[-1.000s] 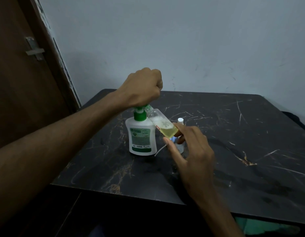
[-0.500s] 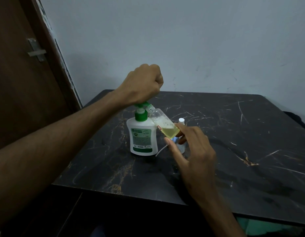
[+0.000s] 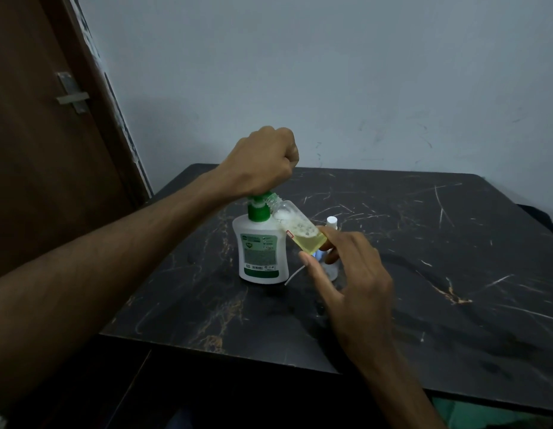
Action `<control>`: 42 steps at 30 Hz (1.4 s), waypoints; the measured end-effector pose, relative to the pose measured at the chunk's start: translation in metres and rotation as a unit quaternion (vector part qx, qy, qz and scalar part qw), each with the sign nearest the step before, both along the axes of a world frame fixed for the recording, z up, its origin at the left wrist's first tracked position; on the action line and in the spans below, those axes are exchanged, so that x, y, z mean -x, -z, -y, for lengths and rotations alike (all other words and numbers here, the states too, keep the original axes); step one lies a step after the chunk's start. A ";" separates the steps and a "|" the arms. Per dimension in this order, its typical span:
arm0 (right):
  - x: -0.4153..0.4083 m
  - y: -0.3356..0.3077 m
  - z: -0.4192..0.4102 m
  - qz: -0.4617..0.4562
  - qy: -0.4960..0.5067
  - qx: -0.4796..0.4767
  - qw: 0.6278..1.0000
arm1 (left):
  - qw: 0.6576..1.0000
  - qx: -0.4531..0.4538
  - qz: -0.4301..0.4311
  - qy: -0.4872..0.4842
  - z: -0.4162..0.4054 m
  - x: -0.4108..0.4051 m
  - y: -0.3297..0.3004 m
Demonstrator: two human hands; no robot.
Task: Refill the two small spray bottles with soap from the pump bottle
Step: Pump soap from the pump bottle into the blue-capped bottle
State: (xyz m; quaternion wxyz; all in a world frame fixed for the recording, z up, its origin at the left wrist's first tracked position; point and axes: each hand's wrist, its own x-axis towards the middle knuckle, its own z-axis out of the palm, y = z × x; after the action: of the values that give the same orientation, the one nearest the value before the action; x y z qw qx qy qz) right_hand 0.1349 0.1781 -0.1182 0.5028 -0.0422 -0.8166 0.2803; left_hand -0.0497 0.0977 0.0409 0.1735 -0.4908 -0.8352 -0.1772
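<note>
A white pump bottle [image 3: 261, 252] with a green pump stands upright on the black marble table [image 3: 423, 258]. My left hand [image 3: 262, 162] is a fist on top of the pump head and hides it. My right hand [image 3: 349, 267] pinches a small clear spray bottle [image 3: 296, 227], uncapped and tilted, its open neck at the pump's nozzle. Yellowish soap with foam lies in its lower end. A second small bottle [image 3: 331, 243] with a white cap stands behind my right fingers, mostly hidden.
A thin white dip tube [image 3: 295, 274] lies on the table beside the pump bottle. A brown door [image 3: 46, 134] with a metal latch is at the left. A pale wall rises behind the table.
My left fist stays on the pump head, shifting only slightly. The tilted small bottle stays at the nozzle in my right hand.
</note>
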 end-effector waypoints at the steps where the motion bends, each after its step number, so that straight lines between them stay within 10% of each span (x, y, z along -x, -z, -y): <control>1: 0.000 0.000 0.001 -0.001 0.000 0.001 1.000 | 1.000 -0.002 -0.008 0.000 0.000 0.000 -0.001; 42: -0.001 -0.001 0.000 -0.013 0.001 -0.005 1.000 | 1.000 0.001 -0.004 0.001 -0.002 0.000 -0.002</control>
State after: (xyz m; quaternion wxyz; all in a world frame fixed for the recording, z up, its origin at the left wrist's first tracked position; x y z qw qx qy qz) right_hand 0.1355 0.1779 -0.1174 0.5138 -0.0366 -0.8115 0.2758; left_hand -0.0495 0.0997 0.0426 0.1763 -0.4923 -0.8342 -0.1749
